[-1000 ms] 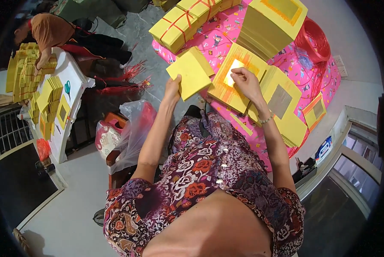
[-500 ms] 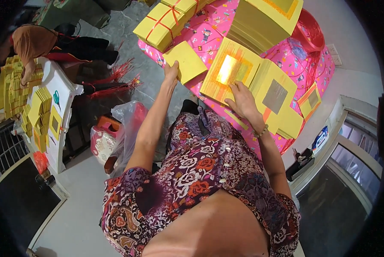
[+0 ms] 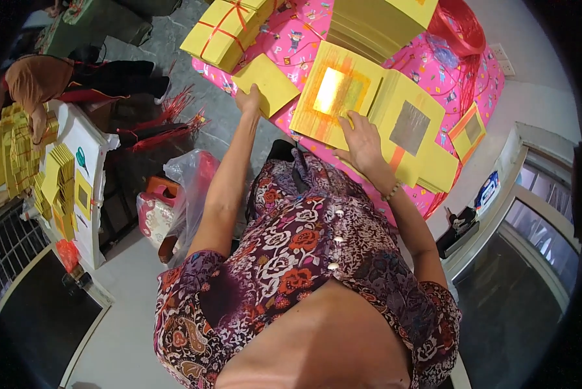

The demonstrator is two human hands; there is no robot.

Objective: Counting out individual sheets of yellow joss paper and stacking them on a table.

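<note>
Our left hand (image 3: 249, 102) pinches the near edge of a plain yellow sheet (image 3: 265, 83) on the pink worktop (image 3: 433, 61). Our right hand (image 3: 362, 144) lies flat and open on the near edge of a yellow stack with a gold square (image 3: 335, 94). Just right of it sits a stack with a silver square (image 3: 411, 129). A tied yellow bundle (image 3: 229, 29) lies far left
</note>
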